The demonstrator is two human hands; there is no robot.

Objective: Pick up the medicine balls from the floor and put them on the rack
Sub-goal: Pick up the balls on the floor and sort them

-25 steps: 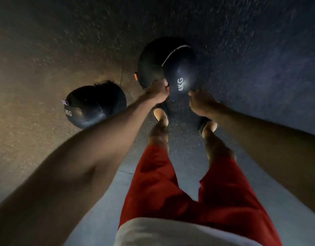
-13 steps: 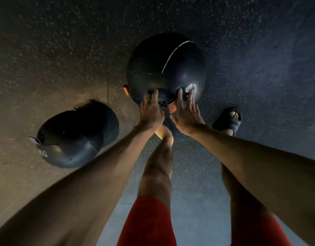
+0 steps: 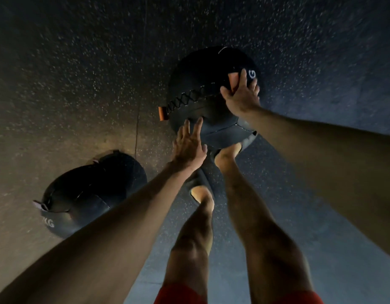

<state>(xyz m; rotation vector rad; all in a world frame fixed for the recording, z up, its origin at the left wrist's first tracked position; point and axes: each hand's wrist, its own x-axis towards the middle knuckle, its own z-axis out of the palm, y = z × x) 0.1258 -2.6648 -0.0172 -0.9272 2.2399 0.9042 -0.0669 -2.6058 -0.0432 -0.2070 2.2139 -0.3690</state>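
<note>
- A dark ball (image 3: pixel 203 110) sits right of centre in the upper half of the frame, above the person's feet; its near edge overlaps the right foot (image 3: pixel 227 153), and I cannot tell whether it rests on the floor (image 3: pixel 80 73).
- The right hand (image 3: pixel 242 96) lies flat on the ball's upper right side, with fingers spread wide and straight and the palm pressed to the surface.
- The left hand (image 3: pixel 188 144) reaches up from the lower left, fingers straight and slightly apart, with the fingertips against the ball's lower left edge.
- Just beyond the right fingertips a white "G" (image 3: pixel 252 73) shows on the ball; the rest of the marking is hidden by the hand.
- Crossed lacing (image 3: pixel 189 98) runs across the ball's face from an orange tab (image 3: pixel 162 113) on its left edge towards the right hand.
- A second ball (image 3: pixel 91 191) lies on the floor at lower left, well apart from both hands. Pale letters reading "KG" (image 3: pixel 48 223) show on its near side; the figure before them is too blurred to read.
- The floor is dark and speckled with pale flecks.
- Red shorts (image 3: pixel 181 295) show at the bottom edge.
</note>
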